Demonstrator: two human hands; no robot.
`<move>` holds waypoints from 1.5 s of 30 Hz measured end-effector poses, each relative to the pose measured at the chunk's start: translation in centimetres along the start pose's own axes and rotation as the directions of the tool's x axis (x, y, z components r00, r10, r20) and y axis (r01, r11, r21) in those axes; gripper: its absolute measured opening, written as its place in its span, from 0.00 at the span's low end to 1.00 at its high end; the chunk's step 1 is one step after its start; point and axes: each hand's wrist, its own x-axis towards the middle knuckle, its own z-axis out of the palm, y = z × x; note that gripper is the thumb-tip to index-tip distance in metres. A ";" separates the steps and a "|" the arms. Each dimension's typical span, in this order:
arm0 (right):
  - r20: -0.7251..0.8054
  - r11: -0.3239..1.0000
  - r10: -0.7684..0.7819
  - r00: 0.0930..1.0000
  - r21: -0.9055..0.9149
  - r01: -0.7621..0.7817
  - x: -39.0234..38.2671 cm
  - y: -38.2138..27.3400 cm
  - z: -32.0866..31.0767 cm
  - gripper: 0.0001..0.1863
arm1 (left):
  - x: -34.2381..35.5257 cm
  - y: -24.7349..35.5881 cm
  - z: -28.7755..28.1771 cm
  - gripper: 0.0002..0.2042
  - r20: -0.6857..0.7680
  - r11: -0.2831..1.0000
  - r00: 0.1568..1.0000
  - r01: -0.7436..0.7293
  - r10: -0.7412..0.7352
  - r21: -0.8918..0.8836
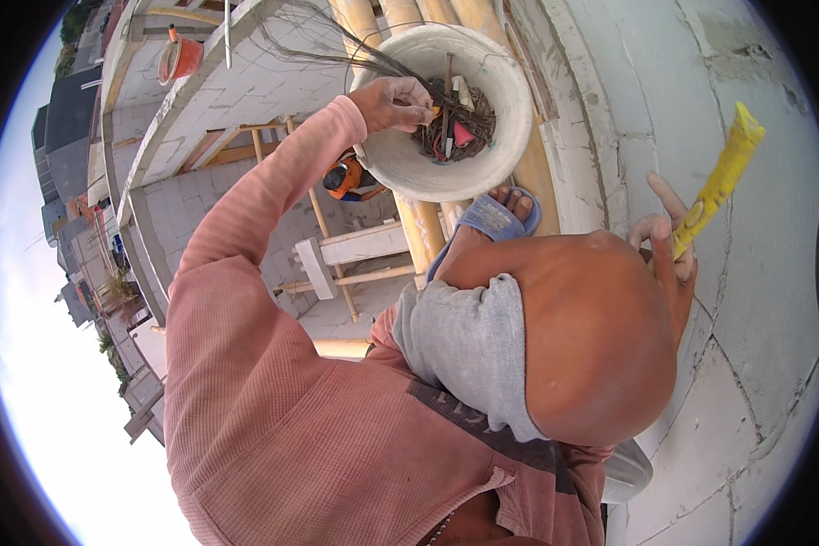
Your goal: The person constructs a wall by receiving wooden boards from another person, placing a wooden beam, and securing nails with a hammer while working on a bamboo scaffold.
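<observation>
the left hand (393, 102), nearer the round, whitish bucket (507, 77) at upper centre, curls inside its rim; any pinch is unclear. at right, the right hand (672, 244) clasps a yellow, stick-shaped tool (721, 173), slanting up-right.

Yellow strip (726, 168), lower end behind fingers (663, 247)

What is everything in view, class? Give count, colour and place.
Stick-like object: one, yellow, upper right
Bucket: one, whitish, top centre
Wires: many, dark, over bucket rim
Poles: several, yellowish, beneath bucket
Pail: one, red, upper left
Co-worker: one, orange clothing, left of centre
Block surface: one, grey, right
Buildings: several, grey, far left
Sandal: one, blue, beside bucket
Shirt: one, pink, lower centre
Left fingers: several, dusty, at bucket rim
Right fingers: several, dusty, holding stick-like object
</observation>
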 end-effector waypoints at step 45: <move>-0.014 0.998 0.028 1.000 0.048 -0.028 -0.1 -0.3 0.1 0.39 | 4.6 -1.3 6.9 0.16 -0.390 0.349 0.835 0.525 -0.389 0.776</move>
